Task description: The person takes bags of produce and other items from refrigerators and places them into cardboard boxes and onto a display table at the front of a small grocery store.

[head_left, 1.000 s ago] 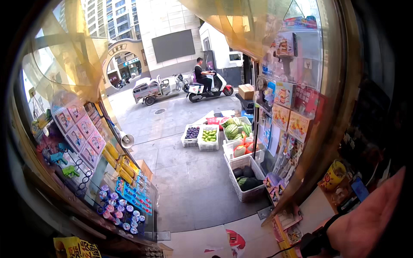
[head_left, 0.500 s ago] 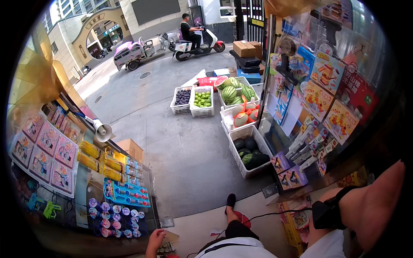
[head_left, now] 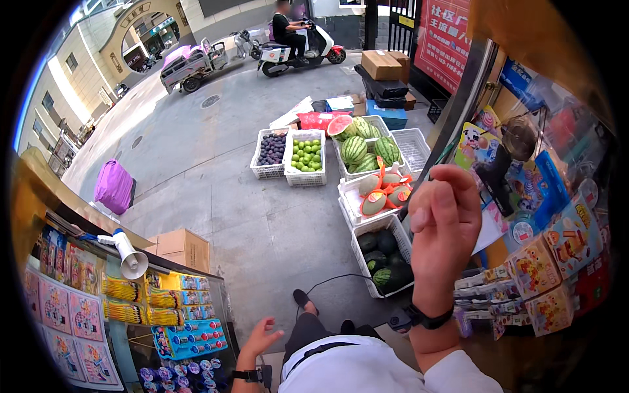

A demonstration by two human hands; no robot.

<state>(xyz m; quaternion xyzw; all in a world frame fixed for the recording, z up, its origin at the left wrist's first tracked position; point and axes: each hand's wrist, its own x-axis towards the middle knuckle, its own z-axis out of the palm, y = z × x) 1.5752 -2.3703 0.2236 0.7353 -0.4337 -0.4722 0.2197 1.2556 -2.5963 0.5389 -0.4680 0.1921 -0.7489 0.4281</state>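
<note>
**A:** ok so how far along does this look?

**B:** Early, if I had to judge. The setting-out looks done: fruit's all in crates. The hands-on part looks left, since I can't see fruit in either hand. Left hand [head_left: 263, 337] is low, fingers loosely spread, nothing in it. Right hand [head_left: 445, 213] is up high with fingers curled in. Can't tell if something small is tucked inside tbh.

**A:** where's the fruit compared to the hands?

**B:** Dark melons [head_left: 392, 276] are in the nearest white crate [head_left: 359, 255], left of the right forearm in this view. Netted melons [head_left: 374, 202] with orange wrapping are in the crate behind that.

**A:** counts?

**B:** Six white crates that I can make out. Four netted melons showing, roughly five whole striped watermelons [head_left: 354, 150], one cut watermelon [head_left: 340, 125]. Dark melons overlap, so at least four. Plums [head_left: 272, 149] and green fruit [head_left: 306, 154]: one crate each, too many to count lol. Also one megaphone [head_left: 133, 259], and one blue toy tray [head_left: 191, 339] over on the left hand's side.
</note>
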